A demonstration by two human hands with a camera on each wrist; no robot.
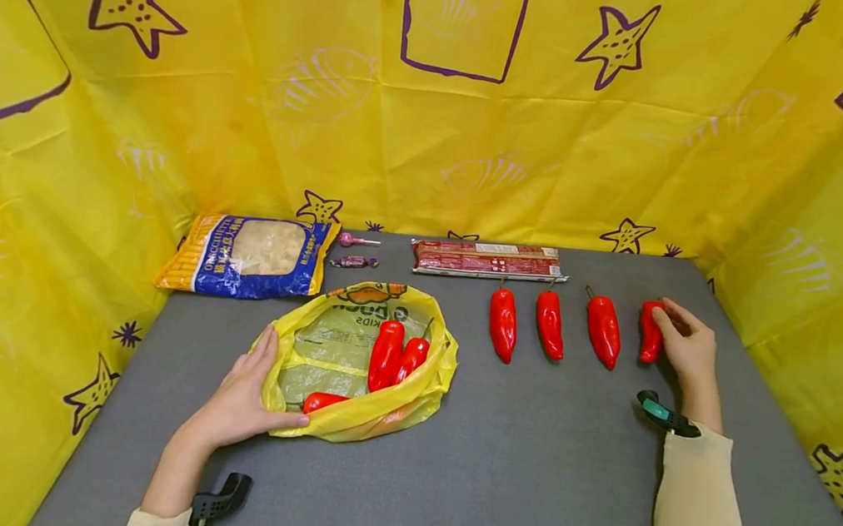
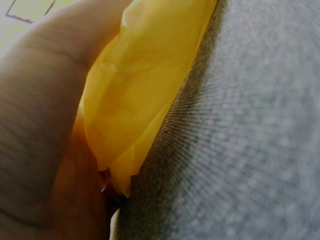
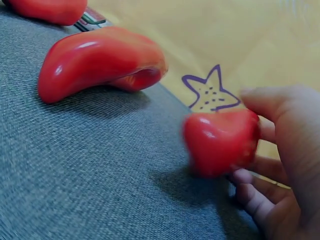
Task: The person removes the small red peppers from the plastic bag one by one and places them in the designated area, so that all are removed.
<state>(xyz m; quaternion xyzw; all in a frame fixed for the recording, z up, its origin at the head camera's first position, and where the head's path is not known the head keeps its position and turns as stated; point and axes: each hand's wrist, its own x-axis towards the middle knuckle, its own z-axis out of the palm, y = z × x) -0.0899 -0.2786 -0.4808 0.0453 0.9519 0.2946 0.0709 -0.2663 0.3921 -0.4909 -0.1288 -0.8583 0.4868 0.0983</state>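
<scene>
My left hand [image 1: 243, 389] grips the left side of a yellow plastic bag [image 1: 447, 357], its thumb along the near rim. The bag's mouth is spread open, and inside lie three red peppers [image 1: 386, 356]. In the left wrist view the yellow film [image 2: 135, 85] runs beside the hand. Over on the right, my right hand [image 1: 688, 345] pinches a red pepper [image 1: 650, 337] near its stem end between thumb and fingers. In the right wrist view this pepper [image 3: 217, 142] is close over the grey cloth. Left of it three more red peppers [image 1: 602, 329] lie in a row.
Behind the bag are a blue and orange pasta packet [image 1: 249, 258], a lollipop [image 1: 356, 240] and a purple wrapped candy [image 1: 354, 263]. A long red packet [image 1: 485, 260] lies behind the row. Yellow cloth walls [image 1: 416, 154] enclose the grey table [image 1: 509, 471].
</scene>
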